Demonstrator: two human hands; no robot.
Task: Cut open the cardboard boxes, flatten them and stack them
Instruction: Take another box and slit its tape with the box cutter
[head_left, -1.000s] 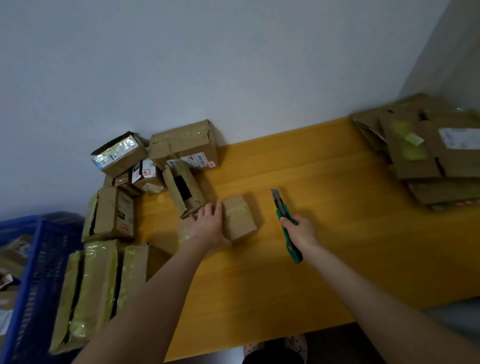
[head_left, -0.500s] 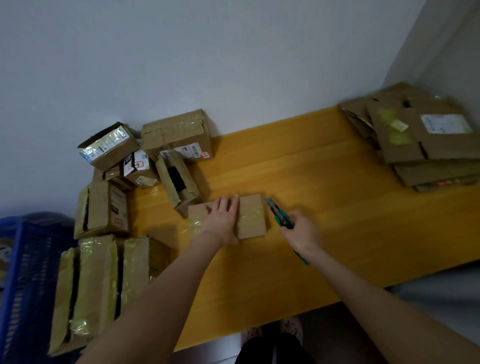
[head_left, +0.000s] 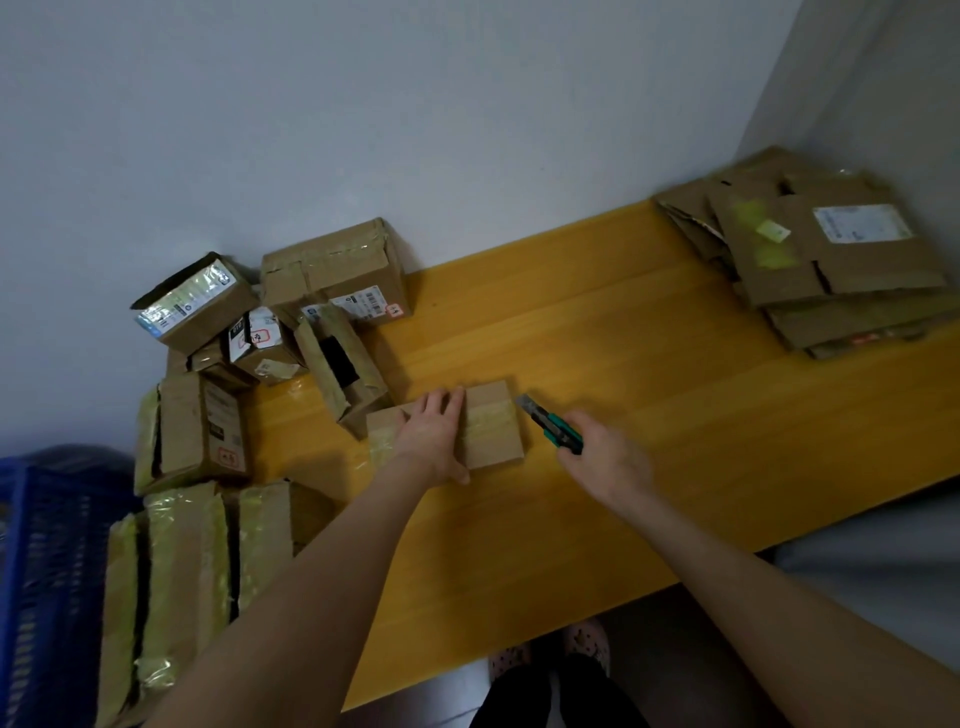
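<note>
A small taped cardboard box lies flat on the yellow wooden table. My left hand presses down on the box's top with straight fingers. My right hand grips a green utility knife, its blade pointing at the box's right edge, close to the tape. Several unopened taped boxes are piled at the table's left end. A stack of flattened cardboard lies at the far right corner.
A blue plastic crate stands to the left of the table. Long taped boxes lie at the near left. Walls close off the back and the right side. My feet show below the table's front edge.
The small box has been laid flat and turned, and my left hand now presses on top of it. My right hand has brought the knife up to the box's right edge.
</note>
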